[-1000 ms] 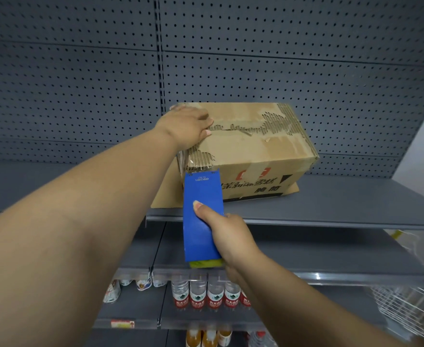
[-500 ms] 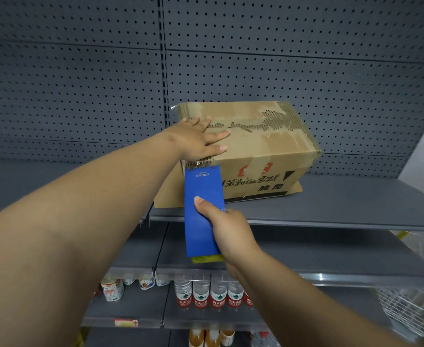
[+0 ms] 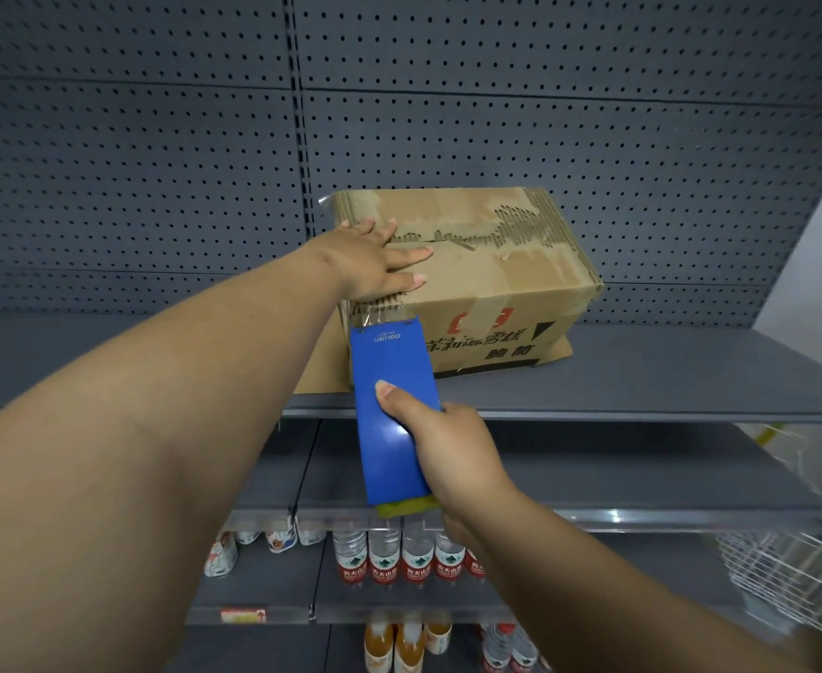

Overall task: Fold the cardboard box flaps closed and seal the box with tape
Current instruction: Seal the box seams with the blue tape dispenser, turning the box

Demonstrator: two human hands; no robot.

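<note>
Fingers of the left hand have spread flat since a moment ago, pressing the box top by its near-left corner. Nearest me, the right hand grips the blue dispenser, thumb on its face, nose touching the box's near-left edge where clear tape crosses. Beyond, the box sits on the shelf, flaps down, long axis running left to right. I'd judge the pull goes down toward the shelf lip, with open room there.
</note>
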